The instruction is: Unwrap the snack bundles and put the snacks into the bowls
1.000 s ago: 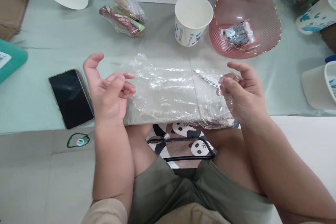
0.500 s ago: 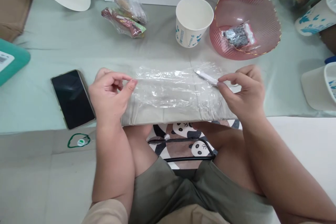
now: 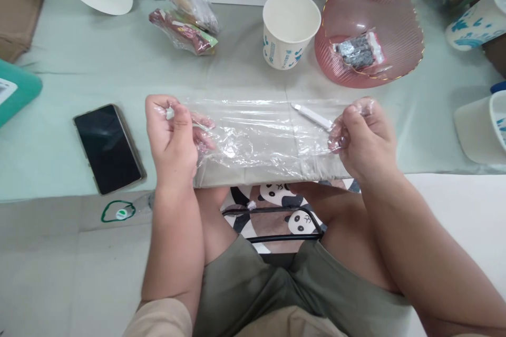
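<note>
A clear plastic film (image 3: 261, 134) is drawn out between my two hands above the table's front edge, wrinkled and shiny. My left hand (image 3: 174, 134) is closed on its left end, thumb uppermost, with fingers showing through the plastic. At the other end, my right hand (image 3: 363, 134) pinches it with thumb and curled fingers. A slim white tool (image 3: 312, 117) with a narrow pointed tip, like a small cutter or pen, lies slanted by my right fingers. Whether it is under or inside the film I cannot tell.
Left of my left hand lies a black phone (image 3: 108, 148). Behind the film are wrapped snacks (image 3: 187, 29), a paper cup (image 3: 290, 31) and a pink bowl (image 3: 330, 58) holding a small packet (image 3: 359, 52). More cups (image 3: 480, 129) stand at the right; a green container (image 3: 18, 92) is at left.
My right fingers have left the white tool's end and now grip the film. My left hand has turned thumb-up and moved slightly right. The film is pulled straighter.
</note>
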